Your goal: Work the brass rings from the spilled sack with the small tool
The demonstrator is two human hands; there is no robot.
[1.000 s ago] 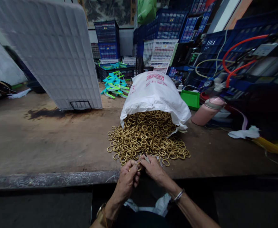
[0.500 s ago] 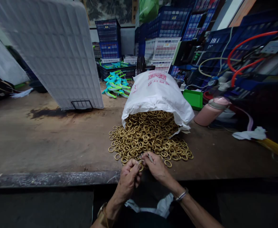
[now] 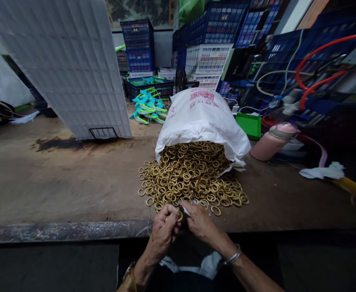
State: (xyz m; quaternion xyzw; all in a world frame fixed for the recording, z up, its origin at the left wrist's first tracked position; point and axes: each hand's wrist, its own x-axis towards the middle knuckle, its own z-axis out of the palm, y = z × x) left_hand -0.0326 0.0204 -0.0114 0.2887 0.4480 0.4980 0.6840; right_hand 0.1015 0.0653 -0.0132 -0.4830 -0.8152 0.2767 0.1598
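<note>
Close to the front edge of the table, my left hand pinches a brass-coloured ring between thumb and fingers. My right hand is closed round a small pale, blade-like tool whose exact kind I cannot make out. Its tip points toward the ring, and whether they touch is unclear. Just beyond both hands lies a heap of similar rings, spilling from the mouth of a white woven sack with red print that lies on its side.
A tall white ribbed panel stands at the left on the table. Behind the sack are turquoise and green plastic pieces and stacked crates. To the right are a green tray, a pink bottle and red hoses.
My right hand has moved slightly down, bringing the small tool closer to the ring. My left hand stays nearly in place, still pinching the ring. The whole view has shifted a little.
</note>
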